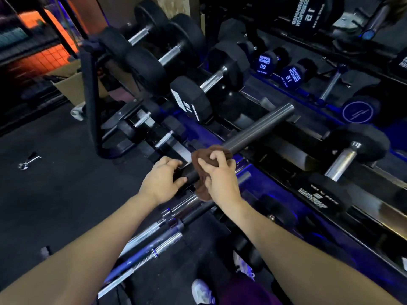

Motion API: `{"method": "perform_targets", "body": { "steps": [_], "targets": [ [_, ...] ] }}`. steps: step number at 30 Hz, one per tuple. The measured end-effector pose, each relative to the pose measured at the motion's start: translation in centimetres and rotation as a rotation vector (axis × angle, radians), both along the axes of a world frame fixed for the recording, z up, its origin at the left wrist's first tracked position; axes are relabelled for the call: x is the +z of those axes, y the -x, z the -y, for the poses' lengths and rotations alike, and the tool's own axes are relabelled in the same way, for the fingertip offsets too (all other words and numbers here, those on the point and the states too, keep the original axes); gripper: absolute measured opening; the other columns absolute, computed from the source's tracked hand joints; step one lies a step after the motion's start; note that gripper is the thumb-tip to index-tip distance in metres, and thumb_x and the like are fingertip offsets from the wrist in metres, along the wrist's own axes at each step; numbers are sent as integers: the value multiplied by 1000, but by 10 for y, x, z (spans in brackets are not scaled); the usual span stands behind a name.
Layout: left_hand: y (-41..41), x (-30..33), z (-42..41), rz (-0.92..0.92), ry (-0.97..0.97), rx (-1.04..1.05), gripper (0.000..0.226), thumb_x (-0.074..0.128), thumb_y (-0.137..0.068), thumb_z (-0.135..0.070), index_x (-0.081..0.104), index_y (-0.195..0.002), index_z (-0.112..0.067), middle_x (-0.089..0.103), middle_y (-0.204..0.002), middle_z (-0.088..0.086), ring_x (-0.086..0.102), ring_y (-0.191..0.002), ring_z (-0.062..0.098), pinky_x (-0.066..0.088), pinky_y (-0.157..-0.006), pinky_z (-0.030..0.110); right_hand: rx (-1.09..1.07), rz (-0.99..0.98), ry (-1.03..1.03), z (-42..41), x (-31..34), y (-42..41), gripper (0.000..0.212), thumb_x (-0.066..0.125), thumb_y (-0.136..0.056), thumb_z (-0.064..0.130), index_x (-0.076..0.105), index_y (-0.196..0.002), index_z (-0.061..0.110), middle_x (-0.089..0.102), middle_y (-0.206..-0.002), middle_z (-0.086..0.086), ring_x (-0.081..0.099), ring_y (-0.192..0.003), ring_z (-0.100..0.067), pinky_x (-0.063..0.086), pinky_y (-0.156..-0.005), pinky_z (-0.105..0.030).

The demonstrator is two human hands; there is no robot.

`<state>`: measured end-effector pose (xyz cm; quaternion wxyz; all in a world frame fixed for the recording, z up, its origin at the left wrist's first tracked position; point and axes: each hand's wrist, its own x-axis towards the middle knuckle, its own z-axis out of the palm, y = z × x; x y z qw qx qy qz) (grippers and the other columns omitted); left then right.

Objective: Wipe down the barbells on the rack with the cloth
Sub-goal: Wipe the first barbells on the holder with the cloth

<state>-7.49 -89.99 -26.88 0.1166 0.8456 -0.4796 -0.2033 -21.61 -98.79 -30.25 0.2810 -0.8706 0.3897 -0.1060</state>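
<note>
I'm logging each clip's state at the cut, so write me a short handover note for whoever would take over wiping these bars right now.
Left hand: grips the near end of the dark bar, steadying it.
Right hand: holds the brown cloth bunched around the same bar, just beyond the left hand.
The bar runs up and to the right across the dumbbell rack. More barbells, chrome and dark, lie below the hands.
Done: cannot tell how much of this bar is already wiped.
Left: run the cloth along the rest of the bar toward its far end, then likely the bars below.
</note>
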Motion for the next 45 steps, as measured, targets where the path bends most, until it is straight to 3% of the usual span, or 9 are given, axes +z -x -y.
{"method": "perform_targets", "body": {
  "steps": [5, 10, 13, 17, 22, 27, 32, 41, 45],
  "targets": [
    [1, -2, -22, -74, -39, 45, 74, 77, -76, -34, 41, -138, -16, 41, -127, 3, 41, -123, 22, 37, -102, 31, 127, -60, 29, -37, 6, -12, 55, 51, -89, 8, 47, -138, 33, 23, -143, 5, 22, -121, -28, 44, -95, -34],
    [1, 9, -16, -54, -91, 74, 72, 80, -73, -30, 42, -132, -13, 46, -125, 6, 47, -117, 24, 40, -93, 31, 160, -166, 109, -43, 13, -14, 51, 49, -94, 15, 39, -141, 34, 19, -142, 3, 26, -120, -34, 50, -78, -36],
    [-1, 12, -12, -65, -142, 64, 71, 79, -74, -30, 42, -133, -15, 45, -128, 6, 48, -118, 25, 40, -96, 32, 173, -166, 152, -31, 11, -6, 56, 54, -90, 16, 38, -140, 36, 11, -132, 5, 25, -116, -32, 51, -78, -36],
    [-6, 14, -1, -68, -215, 50, 68, 78, -76, -31, 44, -133, -16, 47, -132, 6, 49, -120, 25, 40, -99, 33, -40, -90, 114, 13, 4, 14, 58, 54, -87, 6, 45, -136, 35, 26, -139, -2, 32, -111, -32, 48, -80, -36],
    [-5, 20, 23, -16, -332, 6, 67, 73, -81, -32, 40, -137, -18, 44, -135, 6, 46, -124, 24, 39, -103, 35, -147, -85, 117, 72, 2, 33, 61, 58, -83, 3, 47, -136, 32, 28, -139, -5, 34, -109, -33, 45, -82, -37],
    [15, 16, 56, 63, -150, -14, 59, 69, -82, -37, 45, -133, -21, 41, -129, 1, 44, -121, 20, 42, -99, 38, -242, -62, 112, 125, 0, 52, 62, 58, -84, -1, 45, -136, 30, 26, -138, -5, 35, -112, -34, 44, -87, -40],
    [23, 9, 62, 83, -122, -23, 55, 67, -85, -34, 44, -134, -21, 43, -126, -1, 43, -121, 19, 41, -99, 35, -407, -37, 82, 164, 2, 61, 63, 58, -85, -1, 44, -139, 26, 31, -135, -8, 38, -109, -39, 40, -88, -40],
    [10, 7, 1, 55, -88, 98, 63, 72, -79, -42, 47, -133, -21, 45, -128, -2, 41, -122, 20, 36, -104, 34, -136, -65, 65, 51, 10, 24, 49, 51, -91, 9, 47, -136, 28, 27, -142, -2, 30, -120, -35, 47, -93, -46],
    [8, 6, -24, -42, -21, 94, 65, 76, -78, -31, 46, -135, -18, 44, -131, -3, 43, -123, 20, 36, -105, 34, 4, -109, 93, -2, 13, 2, 54, 51, -90, 11, 43, -140, 32, 23, -144, 0, 31, -119, -32, 47, -92, -39]
  ]
}}
